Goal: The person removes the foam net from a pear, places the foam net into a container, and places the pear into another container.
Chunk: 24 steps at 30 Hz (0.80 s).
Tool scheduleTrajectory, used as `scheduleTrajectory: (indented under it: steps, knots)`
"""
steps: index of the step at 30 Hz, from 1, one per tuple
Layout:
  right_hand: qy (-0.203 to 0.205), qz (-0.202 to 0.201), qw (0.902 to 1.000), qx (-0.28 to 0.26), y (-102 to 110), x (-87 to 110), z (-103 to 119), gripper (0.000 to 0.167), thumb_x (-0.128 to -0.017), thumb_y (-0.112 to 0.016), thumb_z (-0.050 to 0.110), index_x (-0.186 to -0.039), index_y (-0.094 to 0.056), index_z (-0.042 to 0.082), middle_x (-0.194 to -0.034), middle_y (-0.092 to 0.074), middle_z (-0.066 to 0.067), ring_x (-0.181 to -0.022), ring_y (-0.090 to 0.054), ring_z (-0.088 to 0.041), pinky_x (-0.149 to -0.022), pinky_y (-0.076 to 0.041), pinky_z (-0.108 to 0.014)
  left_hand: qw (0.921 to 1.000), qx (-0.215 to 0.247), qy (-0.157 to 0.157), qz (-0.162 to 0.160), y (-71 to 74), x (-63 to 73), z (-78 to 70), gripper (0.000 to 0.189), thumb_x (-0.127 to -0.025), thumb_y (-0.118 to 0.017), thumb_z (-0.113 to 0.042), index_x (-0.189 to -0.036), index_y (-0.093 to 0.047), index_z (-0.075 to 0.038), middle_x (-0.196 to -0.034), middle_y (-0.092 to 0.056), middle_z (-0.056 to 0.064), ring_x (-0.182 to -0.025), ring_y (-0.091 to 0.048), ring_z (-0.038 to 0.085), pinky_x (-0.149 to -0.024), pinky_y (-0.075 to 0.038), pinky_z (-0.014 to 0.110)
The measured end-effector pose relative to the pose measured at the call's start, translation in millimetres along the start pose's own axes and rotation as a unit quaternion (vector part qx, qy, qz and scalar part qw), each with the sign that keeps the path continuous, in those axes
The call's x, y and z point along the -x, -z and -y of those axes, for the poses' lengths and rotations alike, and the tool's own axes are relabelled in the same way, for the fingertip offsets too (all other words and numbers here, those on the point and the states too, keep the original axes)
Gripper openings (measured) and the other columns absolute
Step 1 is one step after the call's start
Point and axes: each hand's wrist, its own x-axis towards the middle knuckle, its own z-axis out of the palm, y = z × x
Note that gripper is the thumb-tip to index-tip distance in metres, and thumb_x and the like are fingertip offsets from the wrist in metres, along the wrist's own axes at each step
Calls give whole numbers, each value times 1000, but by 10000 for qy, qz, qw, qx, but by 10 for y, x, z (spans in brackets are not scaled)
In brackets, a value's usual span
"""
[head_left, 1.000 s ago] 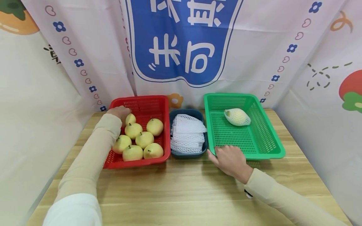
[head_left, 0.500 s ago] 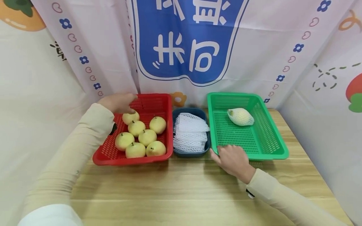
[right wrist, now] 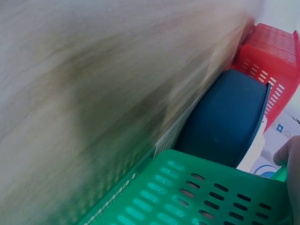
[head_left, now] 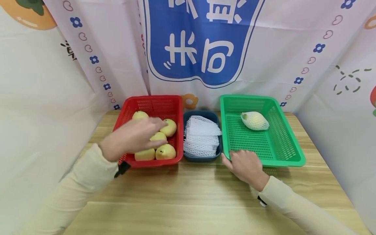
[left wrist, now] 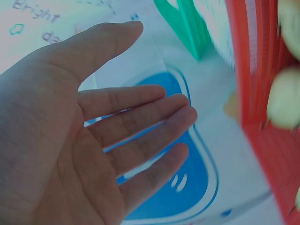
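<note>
My left hand [head_left: 135, 135] hangs over the red basket [head_left: 158, 164], hiding some of the several yellow pears [head_left: 165, 152] inside. In the left wrist view its palm and fingers [left wrist: 140, 126] are spread and hold nothing. My right hand [head_left: 245, 168] grips the front left corner of the green basket [head_left: 282, 162], fingers curled over the rim. Inside that basket, towards the back, lies one pear in a white foam net [head_left: 255, 120]. The right wrist view shows the basket's slotted wall [right wrist: 215, 197] from outside, with the thumb and part of the hand at the right edge.
Between the two baskets stands a dark blue tub [head_left: 202, 159] with a stack of white foam nets [head_left: 201, 137]. All three containers sit on a wood-grain table [head_left: 188, 192]. A white printed cloth [head_left: 188, 88] hangs behind, and white cloth walls flank both sides.
My left hand has left the pear at the back left of the red basket and moved right and towards me, empty. The right hand keeps its grip on the green rim. The head view shifts slightly.
</note>
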Motion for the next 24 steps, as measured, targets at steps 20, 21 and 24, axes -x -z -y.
scheduleTrajectory:
  steps: [20,21,24]
  knots:
    - [10,-144,9999,-9,0,30,-2,52,-100,-58,40,-57,-35,21,-46,-29,6,-36,-39,-17,-33,-31,-33,9615,-900,123,-2593,-1538,-85,-475,31,-92,-81,-37,-95,-68,-9,-83,-67,6,-77,-61,21,-76,-56,35]
    - [11,-140,9999,-16,-2,29,1,52,-100,-58,40,-57,-36,21,-46,-29,6,-36,-39,-17,-33,-31,-33,9594,-1019,139,-2627,-1564,-101,-469,31,-92,-81,-37,-93,-67,-9,-80,-66,6,-75,-61,21,-74,-56,35]
    - [21,-171,9998,-25,-8,20,10,52,-101,-57,41,-58,-36,21,-46,-28,6,-36,-38,-17,-33,-30,-33,9536,-1336,203,-2689,-1628,-138,-454,32,-91,-82,-33,-93,-64,-8,-79,-67,7,-73,-64,22,-70,-56,34]
